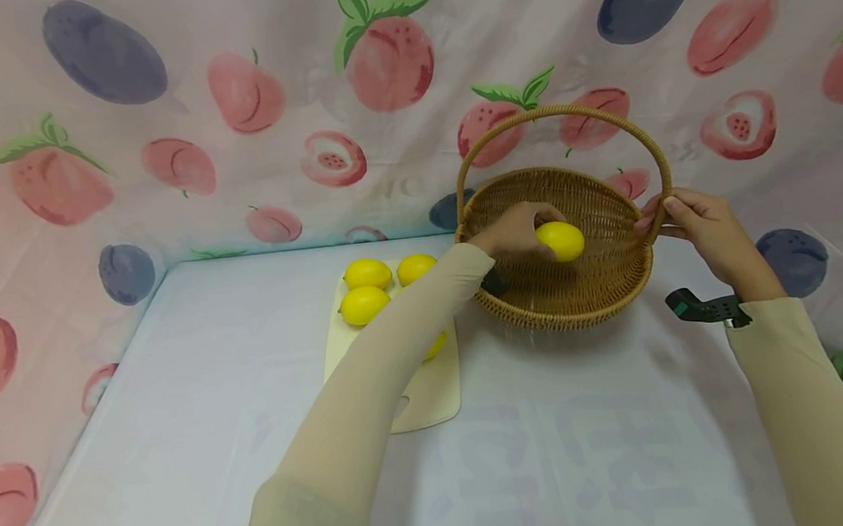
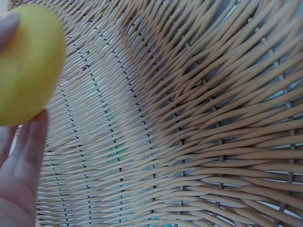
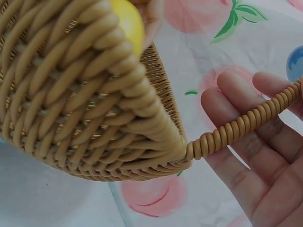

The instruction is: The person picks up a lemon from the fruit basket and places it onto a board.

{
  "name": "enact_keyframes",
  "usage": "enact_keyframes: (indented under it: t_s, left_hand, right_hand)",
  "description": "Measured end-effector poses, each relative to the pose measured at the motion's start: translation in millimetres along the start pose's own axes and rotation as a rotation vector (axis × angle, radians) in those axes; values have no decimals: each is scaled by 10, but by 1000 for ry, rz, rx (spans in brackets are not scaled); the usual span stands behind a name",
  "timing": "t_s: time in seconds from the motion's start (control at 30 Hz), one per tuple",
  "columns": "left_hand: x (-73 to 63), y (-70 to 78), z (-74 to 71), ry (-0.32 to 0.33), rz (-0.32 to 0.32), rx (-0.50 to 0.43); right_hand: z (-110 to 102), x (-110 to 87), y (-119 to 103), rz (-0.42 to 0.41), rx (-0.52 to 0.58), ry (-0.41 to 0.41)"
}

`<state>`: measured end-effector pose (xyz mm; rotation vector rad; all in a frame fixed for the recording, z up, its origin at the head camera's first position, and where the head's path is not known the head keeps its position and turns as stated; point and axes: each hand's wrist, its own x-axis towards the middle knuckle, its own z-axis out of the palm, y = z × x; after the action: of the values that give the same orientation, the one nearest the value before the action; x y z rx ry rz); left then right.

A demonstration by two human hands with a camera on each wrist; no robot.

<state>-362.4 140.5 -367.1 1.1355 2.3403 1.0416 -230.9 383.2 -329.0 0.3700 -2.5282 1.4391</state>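
My left hand point(image 1: 515, 234) grips a yellow lemon point(image 1: 561, 241) within the mouth of a brown wicker basket point(image 1: 546, 306). In the left wrist view the lemon point(image 2: 31, 66) sits between thumb and fingers, with woven basket wall point(image 2: 156, 132) beyond it. The basket leans so that its opening faces me. My right hand point(image 1: 708, 229) holds the basket's handle point(image 1: 660, 167) low on its right side. Up close in the right wrist view, its fingers point(image 3: 236, 123) lie behind the wrapped handle point(image 3: 246, 124); the thumb is mostly out of frame there.
A cream cutting board point(image 1: 433, 400) lies left of the basket, partly covered by my left sleeve point(image 1: 375, 417). Several more lemons point(image 1: 365, 305) rest on it. A white cloth covers the table point(image 1: 202, 416), and a fruit-print curtain point(image 1: 220, 30) hangs behind.
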Motion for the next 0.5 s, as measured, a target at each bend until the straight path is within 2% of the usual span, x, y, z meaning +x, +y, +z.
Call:
enact_keyframes:
  t_s: [0.13, 0.3, 0.5]
  left_hand:
    - [26, -2, -28, 92, 47, 8]
    - [33, 31, -90, 172, 67, -8]
    - [9, 83, -160, 205, 76, -48]
  right_hand:
    - [0, 1, 12, -3, 1, 2]
    - [-1, 0, 17, -2, -1, 1]
    - [-12, 1, 5, 5, -16, -2]
